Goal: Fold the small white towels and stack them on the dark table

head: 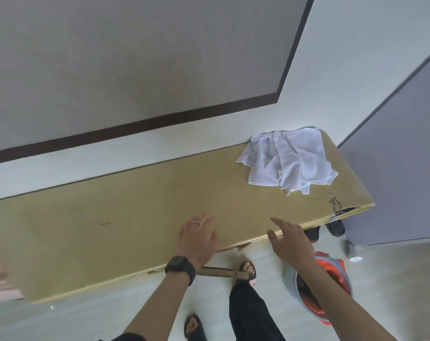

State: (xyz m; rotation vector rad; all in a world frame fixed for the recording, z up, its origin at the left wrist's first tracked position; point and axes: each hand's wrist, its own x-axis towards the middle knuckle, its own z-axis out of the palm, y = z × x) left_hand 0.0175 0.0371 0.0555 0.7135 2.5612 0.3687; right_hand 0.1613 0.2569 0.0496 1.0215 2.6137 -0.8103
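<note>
Seen from above, a long table [135,217] with a worn yellowish-tan top ran along a pale wall. Its front edge was chipped, and the surface was scraped near the right-hand corner.

A loose, crumpled pile of small white towels [286,161] lay at the far right end of the table, against the wall. None of them looked folded. They sat well apart from both hands.

The person stood at the near edge with both bare arms stretched forward. The left hand [196,238] was palm down over the tabletop just inside the front edge, its fingers straight and close together, holding nothing. A ring [196,223] showed on one finger and a black watch [180,265] on the wrist. The right hand [291,243] was beside it over the table's front edge, fingers straight and slightly spread, thumb out to the side, also holding nothing. I could not tell whether either hand was touching the wood.

Below the table edge were black trousers and two feet in open sandals [248,269] on a light floor. An orange and pale blue object [337,274] lay on the floor, partly hidden behind the right forearm; I could not tell what it was. A pair of dark shoes [335,227] sat under the table's right end. A grey panel [393,168] stood to the right, and a large grey-brown wall panel [135,70] with a dark border hung above the table.
</note>
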